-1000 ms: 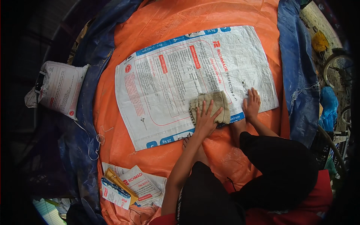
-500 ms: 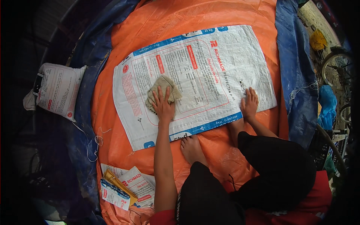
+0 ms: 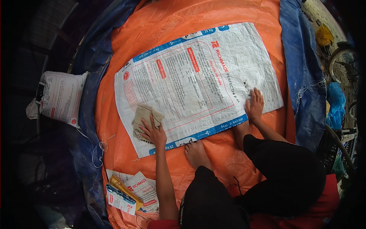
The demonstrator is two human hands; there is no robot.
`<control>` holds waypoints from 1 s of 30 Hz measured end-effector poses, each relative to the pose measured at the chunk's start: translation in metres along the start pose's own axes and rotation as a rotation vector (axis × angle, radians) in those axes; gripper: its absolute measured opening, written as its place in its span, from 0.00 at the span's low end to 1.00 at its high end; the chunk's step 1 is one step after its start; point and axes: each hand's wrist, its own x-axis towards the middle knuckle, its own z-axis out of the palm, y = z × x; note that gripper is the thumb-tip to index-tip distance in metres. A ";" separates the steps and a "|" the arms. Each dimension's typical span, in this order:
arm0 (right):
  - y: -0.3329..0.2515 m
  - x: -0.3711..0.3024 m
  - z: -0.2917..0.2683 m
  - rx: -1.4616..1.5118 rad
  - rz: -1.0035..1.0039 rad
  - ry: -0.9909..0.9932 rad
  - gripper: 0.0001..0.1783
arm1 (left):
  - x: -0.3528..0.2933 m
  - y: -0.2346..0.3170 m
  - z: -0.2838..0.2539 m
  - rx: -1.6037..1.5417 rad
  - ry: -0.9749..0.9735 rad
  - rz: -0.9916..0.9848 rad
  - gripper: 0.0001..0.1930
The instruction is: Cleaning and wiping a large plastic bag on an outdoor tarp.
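A white woven plastic sack [image 3: 213,87] with blue bands and red and dark print lies flat on an orange tarp [image 3: 160,34]. My left hand [image 3: 154,133] presses a folded beige cloth [image 3: 145,116] onto the sack's lower left part, fingers spread over the cloth's right side. My right hand [image 3: 255,105] lies flat with fingers extended on the sack's lower right part, holding nothing. Two bare feet touch the sack's near edge; one foot [image 3: 197,154] is between my arms, the other is beside my right wrist.
Folded sacks and a yellow packet [image 3: 126,189] lie at lower left. A filled white sack [image 3: 63,98] stands left, beyond the blue tarp [image 3: 91,72]. At right are a blue plastic bag [image 3: 335,105], a yellow object [image 3: 324,35] and a bicycle wheel [image 3: 343,66]. Loose white string [image 3: 103,144] trails on the left.
My left hand has slid the cloth down and left, from the printed middle to the sack's lower left corner area. My right hand stays in about the same place.
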 end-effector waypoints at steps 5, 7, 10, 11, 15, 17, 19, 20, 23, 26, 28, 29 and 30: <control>0.013 -0.001 -0.001 -0.025 0.000 0.010 0.32 | -0.054 0.127 0.009 -0.149 -0.294 0.506 0.43; 0.014 -0.002 -0.001 -0.021 0.009 0.005 0.32 | -0.060 0.174 0.008 -0.215 -0.339 0.725 0.44; 0.005 -0.002 0.003 -0.018 0.003 -0.004 0.32 | -0.041 0.213 0.018 -0.226 -0.352 0.897 0.44; 0.003 -0.003 0.004 -0.024 0.006 -0.002 0.32 | -0.029 0.221 0.023 -0.210 -0.355 0.949 0.45; 0.002 -0.004 0.003 -0.011 0.007 -0.001 0.33 | 0.012 0.229 0.033 -0.208 -0.272 1.003 0.45; 0.004 -0.002 0.000 -0.027 0.001 -0.006 0.33 | 0.031 0.224 0.033 -0.188 -0.266 0.983 0.43; 0.006 -0.004 -0.001 -0.030 -0.003 0.002 0.33 | 0.048 0.216 0.029 -0.173 -0.160 0.866 0.41; 0.008 -0.004 -0.002 -0.026 0.005 -0.006 0.33 | 0.056 0.207 0.028 -0.138 -0.170 0.784 0.41; 0.001 -0.002 -0.001 0.005 0.019 -0.014 0.33 | 0.090 0.159 0.019 -0.087 -0.159 0.532 0.42; 0.002 -0.002 -0.001 0.004 0.023 -0.010 0.33 | 0.114 0.104 0.006 0.000 -0.123 0.364 0.42; 0.003 0.000 -0.002 -0.005 0.021 -0.008 0.33 | 0.122 0.066 -0.005 0.081 -0.101 0.276 0.42; 0.002 0.001 -0.002 0.001 0.021 -0.008 0.33 | 0.125 0.046 -0.012 0.127 -0.079 0.231 0.42; 0.000 0.002 -0.002 0.010 0.020 -0.005 0.33 | 0.126 0.027 -0.018 0.131 -0.078 0.230 0.42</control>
